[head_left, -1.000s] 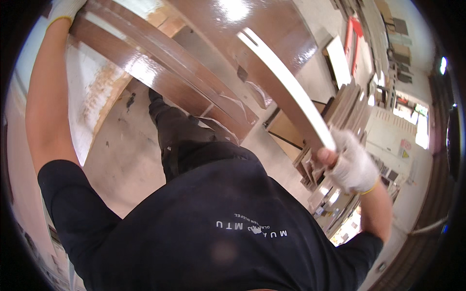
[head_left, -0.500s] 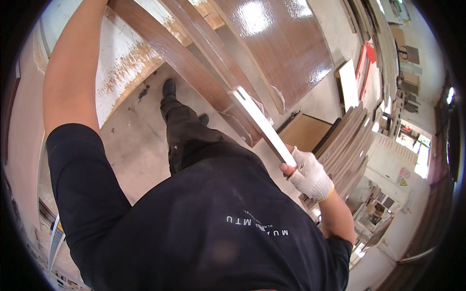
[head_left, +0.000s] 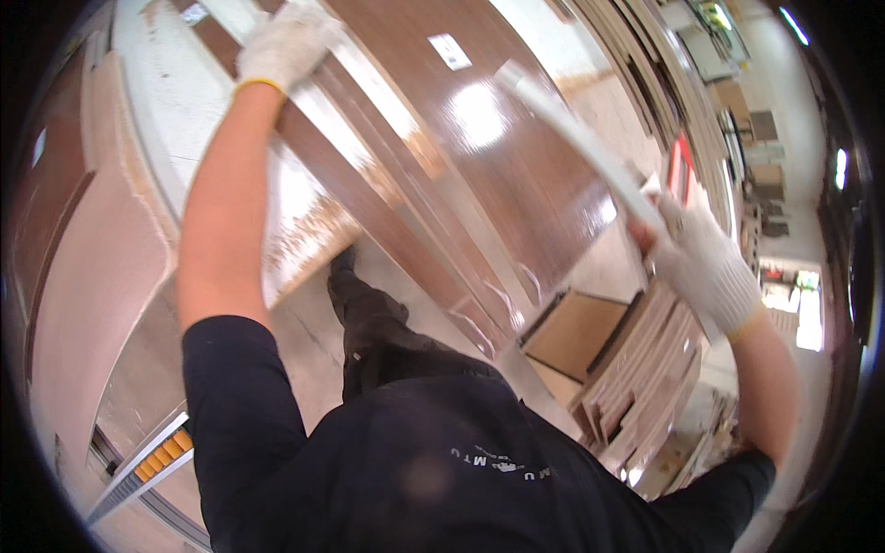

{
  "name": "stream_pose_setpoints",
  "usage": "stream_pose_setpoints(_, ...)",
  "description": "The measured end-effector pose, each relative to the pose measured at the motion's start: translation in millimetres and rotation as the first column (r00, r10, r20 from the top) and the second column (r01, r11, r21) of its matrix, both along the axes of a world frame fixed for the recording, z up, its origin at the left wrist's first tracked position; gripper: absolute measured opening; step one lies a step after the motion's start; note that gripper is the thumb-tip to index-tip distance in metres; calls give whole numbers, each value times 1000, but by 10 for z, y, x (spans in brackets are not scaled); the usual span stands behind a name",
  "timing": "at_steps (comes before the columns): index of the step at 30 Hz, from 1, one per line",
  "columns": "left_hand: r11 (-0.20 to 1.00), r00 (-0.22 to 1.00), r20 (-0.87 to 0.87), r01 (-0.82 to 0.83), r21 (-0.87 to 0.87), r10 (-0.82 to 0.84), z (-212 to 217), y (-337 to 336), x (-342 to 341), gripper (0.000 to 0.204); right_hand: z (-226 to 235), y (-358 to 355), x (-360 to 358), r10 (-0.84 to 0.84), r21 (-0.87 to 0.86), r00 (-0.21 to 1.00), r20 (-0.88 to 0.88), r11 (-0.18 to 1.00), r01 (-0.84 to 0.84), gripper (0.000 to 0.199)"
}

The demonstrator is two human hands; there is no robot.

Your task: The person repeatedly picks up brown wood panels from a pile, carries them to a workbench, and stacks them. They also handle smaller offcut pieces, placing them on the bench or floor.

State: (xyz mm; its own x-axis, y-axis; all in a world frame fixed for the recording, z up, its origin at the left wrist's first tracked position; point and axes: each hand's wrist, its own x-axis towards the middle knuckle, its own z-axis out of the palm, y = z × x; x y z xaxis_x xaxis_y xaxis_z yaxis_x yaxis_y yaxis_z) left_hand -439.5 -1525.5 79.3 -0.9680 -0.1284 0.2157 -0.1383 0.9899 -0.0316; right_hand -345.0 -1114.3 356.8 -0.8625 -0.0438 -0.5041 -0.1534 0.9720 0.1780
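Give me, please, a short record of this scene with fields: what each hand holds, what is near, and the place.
left hand: gloved left hand grips the upper edge of the glossy brown panel, arm raised
right hand: gloved right hand is closed around a long white strip that lies across the panel's front
panel: tilted, shiny, with a small white label
near: stack of flat boards below the right hand; open cardboard box
place: workshop with concrete floor
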Motion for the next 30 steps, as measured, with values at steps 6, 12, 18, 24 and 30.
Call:
stream_pose_setpoints(6, 980, 980, -29, -194, 37, 195, 118, 84, -25, 55, -1604, 81, -2068, 101, -47, 878, -468, 989, -139, 57)
stream_pose_setpoints(12, 925, 1000, -22, 11, 380, -3, 306, -78, -203, 59, -2290, 240, -2800, 14, -300, 719, -695, 903, -307, 59)
stream_pose_setpoints(18, 894, 969, -203, 215, 394, -143, 219, -265, -583, 64, -2585, 1539, -701, -714, -974, 698, 63, 108, 199, 67)
stream_pose_setpoints(24, 903, 855, -519, 207, 377, 21, 231, -30, -259, 32, -3393, 1527, 80, -651, -819, 523, 550, -542, 187, 73)
stream_pose_setpoints(30, 847, 873, -191, -346, 403, 448, -36, 438, 123, 80, -2406, 1317, -34, -610, -942, 742, 277, -326, 84, 77)
